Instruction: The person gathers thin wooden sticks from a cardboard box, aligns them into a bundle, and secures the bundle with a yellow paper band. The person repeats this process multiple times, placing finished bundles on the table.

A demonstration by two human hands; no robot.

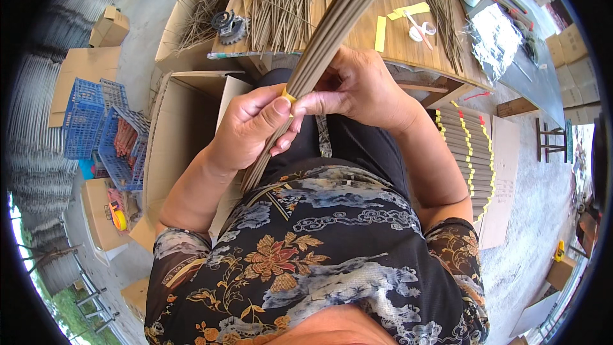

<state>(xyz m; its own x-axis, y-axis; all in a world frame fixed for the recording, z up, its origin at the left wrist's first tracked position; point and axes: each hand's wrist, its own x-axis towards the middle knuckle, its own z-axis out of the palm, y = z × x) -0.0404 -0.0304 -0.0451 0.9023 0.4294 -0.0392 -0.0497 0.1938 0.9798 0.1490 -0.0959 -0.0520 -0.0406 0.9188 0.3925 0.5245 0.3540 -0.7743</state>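
A bundle of thin brown incense-like sticks (338, 22) slants across my lap, its upper end reaching over the table edge. My left hand (258, 121) is wrapped round the lower part of the bundle, thumb on top. Around the sticks there, a narrow yellow paper band (288, 97) shows partly under the fingers. My right hand (357, 89) comes in from the right, its thumb and fingers pinched at the band beside my left thumb. Part of the band is hidden by the fingers.
Loose sticks (281, 6) lie on the wooden table (348, 0), with yellow paper strips (380, 33) and crumpled clear plastic (495, 38) to the right. Open cardboard boxes (182, 115) and blue crates (83, 118) stand left. Banded bundles (466, 153) lie in rows right.
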